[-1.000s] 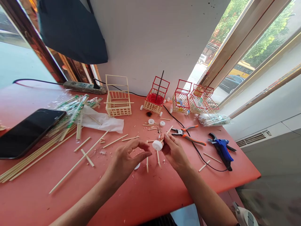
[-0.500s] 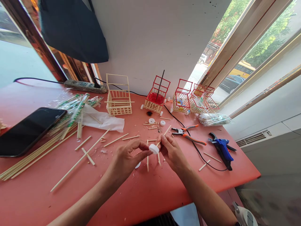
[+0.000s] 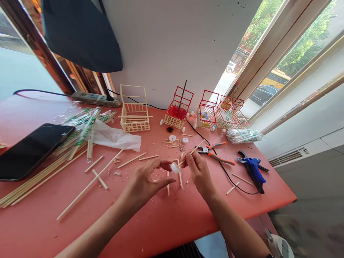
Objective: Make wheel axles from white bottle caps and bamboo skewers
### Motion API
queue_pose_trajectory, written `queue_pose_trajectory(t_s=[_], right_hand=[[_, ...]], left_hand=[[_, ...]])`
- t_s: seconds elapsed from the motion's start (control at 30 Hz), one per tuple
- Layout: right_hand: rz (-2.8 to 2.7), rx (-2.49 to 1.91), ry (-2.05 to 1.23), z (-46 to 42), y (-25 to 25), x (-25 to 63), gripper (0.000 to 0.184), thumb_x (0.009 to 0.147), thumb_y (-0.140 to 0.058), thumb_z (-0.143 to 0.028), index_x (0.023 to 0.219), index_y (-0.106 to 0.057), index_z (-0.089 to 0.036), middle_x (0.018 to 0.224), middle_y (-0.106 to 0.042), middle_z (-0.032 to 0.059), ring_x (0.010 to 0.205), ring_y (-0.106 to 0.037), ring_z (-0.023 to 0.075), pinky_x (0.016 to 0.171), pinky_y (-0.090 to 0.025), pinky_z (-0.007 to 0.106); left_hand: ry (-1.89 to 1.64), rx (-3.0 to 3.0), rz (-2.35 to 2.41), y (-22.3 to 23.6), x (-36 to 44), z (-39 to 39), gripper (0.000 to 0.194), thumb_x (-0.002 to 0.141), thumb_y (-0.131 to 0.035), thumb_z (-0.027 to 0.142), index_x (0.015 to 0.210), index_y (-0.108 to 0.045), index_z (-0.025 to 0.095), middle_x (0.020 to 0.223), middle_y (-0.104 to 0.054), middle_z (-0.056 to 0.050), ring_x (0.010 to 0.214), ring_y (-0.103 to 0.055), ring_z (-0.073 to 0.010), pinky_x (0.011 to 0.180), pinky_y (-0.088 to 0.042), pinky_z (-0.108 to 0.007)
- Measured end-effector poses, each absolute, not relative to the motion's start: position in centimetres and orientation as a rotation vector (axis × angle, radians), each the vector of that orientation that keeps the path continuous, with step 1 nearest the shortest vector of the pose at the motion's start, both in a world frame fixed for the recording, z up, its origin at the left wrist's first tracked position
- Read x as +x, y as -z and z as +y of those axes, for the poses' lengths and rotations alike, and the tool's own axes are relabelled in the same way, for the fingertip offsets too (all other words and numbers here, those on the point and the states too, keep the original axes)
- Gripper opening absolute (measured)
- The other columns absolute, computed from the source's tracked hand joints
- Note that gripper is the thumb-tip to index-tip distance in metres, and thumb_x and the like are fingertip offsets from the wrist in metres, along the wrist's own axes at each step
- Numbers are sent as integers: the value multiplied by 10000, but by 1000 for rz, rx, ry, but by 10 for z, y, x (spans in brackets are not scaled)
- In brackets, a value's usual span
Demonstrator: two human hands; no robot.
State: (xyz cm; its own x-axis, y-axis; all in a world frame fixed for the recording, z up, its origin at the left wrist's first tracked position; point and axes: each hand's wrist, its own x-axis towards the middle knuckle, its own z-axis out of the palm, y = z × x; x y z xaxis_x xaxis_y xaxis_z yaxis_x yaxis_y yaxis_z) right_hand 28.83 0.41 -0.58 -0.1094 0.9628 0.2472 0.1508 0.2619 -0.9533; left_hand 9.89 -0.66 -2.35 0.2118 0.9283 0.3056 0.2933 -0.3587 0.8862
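Note:
My right hand [image 3: 197, 166] pinches a thin wooden stick [image 3: 198, 147] that slants up to the right. At its lower end sits a white bottle cap [image 3: 175, 168], tilted. Around the cap my left hand [image 3: 150, 177] is open, thumb and forefinger apart; the forefinger is close to the cap's upper edge, and whether it touches I cannot tell. Below the hands, short sticks [image 3: 168, 184] lie on the pink table [image 3: 161, 222]. Farther back are two more white caps, one a wheel-like cap [image 3: 172, 138], the other a similar cap [image 3: 185, 140].
An unpainted stick cart frame [image 3: 135, 118] and several red-trimmed carts [image 3: 177, 111] stand along the wall. Pliers [image 3: 212, 152] and a blue glue gun [image 3: 254, 170] with a black cable lie right. Left are a phone [image 3: 34, 150], wrapped chopsticks [image 3: 86, 132] and a power strip [image 3: 95, 99].
My left thumb and forefinger have spread from their pinch on the white cap. The cap stays on the stick, which my right hand has shifted slightly right and tilted lower.

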Motion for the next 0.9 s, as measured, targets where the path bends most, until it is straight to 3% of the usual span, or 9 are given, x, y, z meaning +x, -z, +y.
queue_pose_trajectory(t_s=[0.2,0.37,0.57,0.9], right_hand=[[-1851,-1085,-627,-3,8,284,250,1030,-455,-313,870,-618,-213,823,-673,34,735,-631,160,709,-482,296],[-2000,-1011,-357,-6,10,283,204,1020,-467,-225,875,-611,-215,802,-688,34,778,-627,176,768,-471,316],[-2041,-976,-271,-8,8,282,211,1027,-471,-216,858,-596,-219,812,-699,36,802,-634,182,792,-471,331],[-2077,-926,-205,-6,11,282,219,1042,-465,-244,871,-600,-214,831,-713,51,790,-620,195,770,-470,345]], left_hand=[[-1108,1921,1207,32,103,-11,377,830,-738,340,1185,-658,242,1102,-756,-43,1025,-703,-248,910,-547,-366],[-1059,1966,1262,39,102,-11,250,853,-723,334,1090,-701,257,1101,-766,-53,1057,-696,-279,907,-536,-392],[-1095,1951,1253,42,101,-12,173,869,-702,340,1023,-712,263,1024,-762,-30,1006,-691,-259,875,-523,-366],[-988,1677,1273,23,106,-8,189,731,-745,264,919,-726,253,932,-768,14,934,-698,-242,852,-500,-346]])
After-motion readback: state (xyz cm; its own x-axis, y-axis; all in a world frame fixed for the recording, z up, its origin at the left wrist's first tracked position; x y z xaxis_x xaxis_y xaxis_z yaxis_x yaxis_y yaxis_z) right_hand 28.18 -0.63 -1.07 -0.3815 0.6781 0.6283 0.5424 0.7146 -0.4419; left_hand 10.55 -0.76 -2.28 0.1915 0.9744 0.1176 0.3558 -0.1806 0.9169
